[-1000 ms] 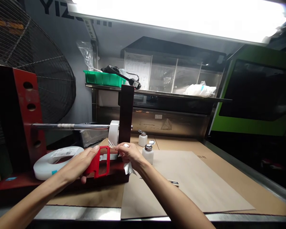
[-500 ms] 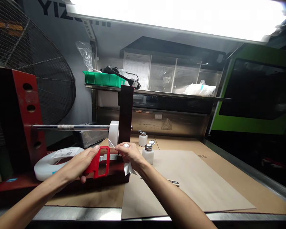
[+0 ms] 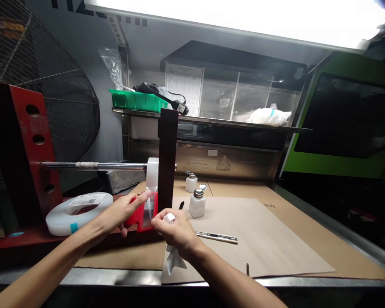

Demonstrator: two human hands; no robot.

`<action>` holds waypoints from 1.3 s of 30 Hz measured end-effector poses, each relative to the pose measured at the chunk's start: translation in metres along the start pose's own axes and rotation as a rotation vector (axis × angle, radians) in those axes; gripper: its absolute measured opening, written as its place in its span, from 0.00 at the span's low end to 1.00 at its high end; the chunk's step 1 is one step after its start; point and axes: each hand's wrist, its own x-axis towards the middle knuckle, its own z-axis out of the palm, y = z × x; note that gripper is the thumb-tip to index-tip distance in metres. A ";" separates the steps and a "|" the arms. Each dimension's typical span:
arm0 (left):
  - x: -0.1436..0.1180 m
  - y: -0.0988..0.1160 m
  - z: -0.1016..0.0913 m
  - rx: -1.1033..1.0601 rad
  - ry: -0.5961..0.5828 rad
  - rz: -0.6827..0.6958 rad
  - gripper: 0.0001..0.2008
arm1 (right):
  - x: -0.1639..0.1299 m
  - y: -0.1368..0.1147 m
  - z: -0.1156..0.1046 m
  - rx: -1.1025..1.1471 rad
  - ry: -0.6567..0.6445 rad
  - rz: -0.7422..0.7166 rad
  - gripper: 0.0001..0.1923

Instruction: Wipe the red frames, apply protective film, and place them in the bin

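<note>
1. The left hand (image 3: 121,211) is clamping a red plastic frame (image 3: 143,212), fingers along its top edge and thumb underneath, holding it tilted up off the red base (image 3: 25,241).
2. The right hand (image 3: 174,229) is closed around a white wipe (image 3: 173,256); a folded pad of it is showing above the knuckles and a loose tail is hanging below the wrist. The thumb and forefinger are pinching at a clear strip (image 3: 149,209) lying across the frame's window, just left of this grip.
3. The strip is appearing to run up to a small white roll (image 3: 152,172) on the steel rod (image 3: 92,165), directly above and behind the frame. I cannot tell whether the strip is stuck to the frame or only resting on it.
4. Right of the right hand, 2 pump bottles (image 3: 197,203) are standing near; a slim metal tool (image 3: 216,236) is lying on the brown sheet (image 3: 269,239), just beyond the wrist.
5. Left of the left hand, a large white roll (image 3: 78,207) is lying flat on the base.
6. Risks, as judged:
   - The strip may crease or fold onto itself if the pinch is pulling off-line from the small roll.
   - The hanging tail of the wipe may catch the sticky strip.
   - The frame may twist in the left grip, since only 1 end is being held.
   - A backward sweep of the right elbow may knock the nearer bottle over.
</note>
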 end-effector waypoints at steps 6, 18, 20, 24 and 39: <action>0.002 -0.003 0.006 0.020 0.016 0.018 0.30 | -0.012 0.004 -0.005 -0.056 0.015 0.020 0.07; 0.006 -0.009 0.006 -0.005 -0.019 0.053 0.28 | -0.013 0.004 -0.009 -0.137 0.058 0.009 0.08; 0.007 -0.009 0.006 -0.001 -0.027 0.058 0.29 | -0.013 0.003 -0.009 -0.159 0.059 0.005 0.08; 0.005 -0.008 0.006 -0.010 -0.036 0.074 0.28 | -0.013 0.004 -0.008 -0.231 0.059 -0.015 0.07; -0.002 -0.007 0.003 -0.067 -0.071 0.083 0.25 | -0.024 0.028 -0.029 -1.606 -0.135 -0.875 0.35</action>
